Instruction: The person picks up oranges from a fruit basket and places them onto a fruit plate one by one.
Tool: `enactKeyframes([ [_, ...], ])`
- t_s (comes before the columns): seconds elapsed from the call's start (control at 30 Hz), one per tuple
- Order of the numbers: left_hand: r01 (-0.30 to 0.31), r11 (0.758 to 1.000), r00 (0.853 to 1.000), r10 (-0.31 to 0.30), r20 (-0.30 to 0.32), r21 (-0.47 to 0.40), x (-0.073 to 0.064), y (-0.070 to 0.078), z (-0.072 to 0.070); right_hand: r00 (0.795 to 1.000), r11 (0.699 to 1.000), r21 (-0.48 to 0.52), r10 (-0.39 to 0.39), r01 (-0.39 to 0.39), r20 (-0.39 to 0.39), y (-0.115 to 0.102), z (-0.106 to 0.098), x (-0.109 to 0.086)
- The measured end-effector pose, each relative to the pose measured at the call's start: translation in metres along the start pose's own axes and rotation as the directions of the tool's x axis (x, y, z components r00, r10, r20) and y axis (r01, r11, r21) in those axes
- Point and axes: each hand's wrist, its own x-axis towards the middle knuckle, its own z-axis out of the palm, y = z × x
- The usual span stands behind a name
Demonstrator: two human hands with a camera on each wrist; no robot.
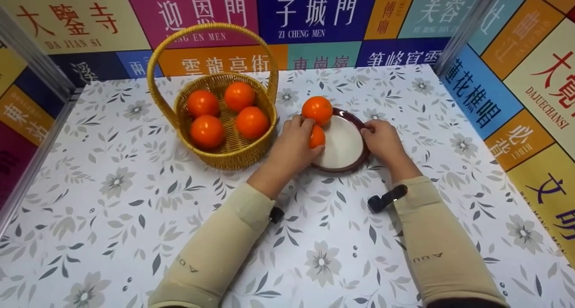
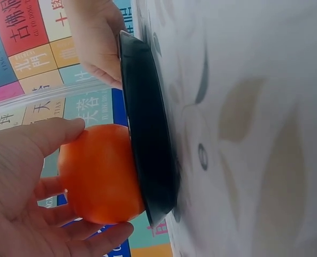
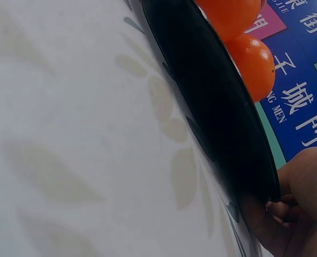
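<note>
My left hand (image 1: 295,143) has its thumb and fingers curled round an orange (image 2: 100,174) at the near left of a plate (image 1: 345,142). The plate is pale inside, with a dark red-brown rim and a black-looking outer side. Behind the held orange, a second orange (image 1: 317,110) sits at the plate's far left. My right hand (image 1: 385,139) pinches the plate's right rim between thumb and fingers; the right wrist view shows fingers under the edge. In the head view, the left hand covers much of the held orange.
A yellow woven basket (image 1: 224,160) with a tall arched handle stands left of the plate and holds several oranges (image 1: 207,131). Under everything lies a white cloth (image 1: 112,236) with grey leaves and flowers. Panels with printed characters (image 1: 314,14) rise along the table's back and sides.
</note>
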Motion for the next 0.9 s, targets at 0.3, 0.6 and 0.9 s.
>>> enactKeyframes([
  [0.3, 0.006, 0.999, 1.0, -0.005, -0.022, 0.048, -0.003, 0.001, -0.005, 1.0, 1.0, -0.011, -0.009, 0.009, 0.006, -0.001, -0.001, 0.0],
  [0.6, -0.015, 0.998, 0.999, 0.018, -0.045, 0.063, -0.008, 0.005, -0.015, 1.0, 1.0, -0.02, -0.015, 0.015, 0.002, -0.002, -0.001, 0.0],
  [0.9, -0.012, 0.998, 0.999, 0.015, -0.052, 0.062, -0.012, 0.005, -0.022, 1.0, 1.0, -0.018, -0.022, 0.022, 0.001, -0.002, -0.001, 0.0],
])
